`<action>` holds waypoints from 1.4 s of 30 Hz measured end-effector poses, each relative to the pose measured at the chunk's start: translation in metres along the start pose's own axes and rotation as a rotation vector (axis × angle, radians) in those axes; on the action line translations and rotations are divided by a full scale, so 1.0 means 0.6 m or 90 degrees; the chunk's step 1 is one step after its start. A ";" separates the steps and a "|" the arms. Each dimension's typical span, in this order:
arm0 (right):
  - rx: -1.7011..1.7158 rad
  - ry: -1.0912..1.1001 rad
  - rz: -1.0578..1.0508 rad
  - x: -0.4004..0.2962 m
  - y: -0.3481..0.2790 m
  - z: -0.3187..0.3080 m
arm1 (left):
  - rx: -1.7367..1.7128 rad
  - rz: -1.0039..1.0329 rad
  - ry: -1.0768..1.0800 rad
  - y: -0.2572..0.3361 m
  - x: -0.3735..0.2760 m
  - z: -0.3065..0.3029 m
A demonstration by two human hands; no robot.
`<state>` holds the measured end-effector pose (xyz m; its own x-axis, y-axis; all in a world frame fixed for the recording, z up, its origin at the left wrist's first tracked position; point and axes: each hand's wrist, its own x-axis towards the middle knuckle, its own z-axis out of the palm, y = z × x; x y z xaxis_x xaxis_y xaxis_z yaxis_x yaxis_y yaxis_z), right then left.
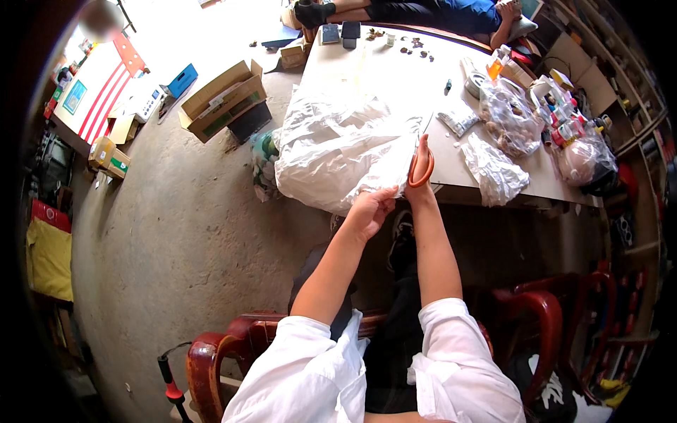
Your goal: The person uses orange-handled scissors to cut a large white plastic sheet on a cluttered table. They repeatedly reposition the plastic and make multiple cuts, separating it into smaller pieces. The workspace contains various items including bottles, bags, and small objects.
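Note:
A large crumpled white sheet (333, 143), seemingly cloth, covers the near left part of the table and hangs over its front edge. My left hand (374, 211) pinches this sheet at its near right edge. Just to the right, my right hand (419, 185) grips a pair of scissors (429, 172) by the orange-brown handles, thumb upward. The scissor blades point away from me along the sheet's right side. How far apart they are is hard to see in the glare.
On the pale table (391, 69), right side, are a bag of round brown items (510, 124), a crumpled white bag (494, 169) and bottles (568, 129). An open carton (225, 100) stands left. A person (433, 16) reclines behind. Red wooden chairs (206, 359) are close to me.

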<state>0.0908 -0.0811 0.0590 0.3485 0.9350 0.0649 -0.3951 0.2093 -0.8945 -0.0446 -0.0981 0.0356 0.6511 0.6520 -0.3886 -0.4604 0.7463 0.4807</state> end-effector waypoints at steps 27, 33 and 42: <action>-0.111 0.303 0.179 0.041 0.011 -0.144 | 0.122 -0.022 0.015 -0.007 -0.012 -0.014; -0.428 0.198 0.190 0.032 0.005 -0.117 | 0.171 0.002 0.091 -0.022 0.006 -0.014; -0.484 0.199 0.082 0.048 -0.006 -0.016 | 0.348 0.201 0.120 -0.010 0.011 -0.021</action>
<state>0.1106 -0.0576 0.0596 0.6042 0.7924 -0.0837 0.1952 -0.2491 -0.9486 -0.0452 -0.0968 0.0203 0.3949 0.8777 -0.2713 -0.2068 0.3726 0.9047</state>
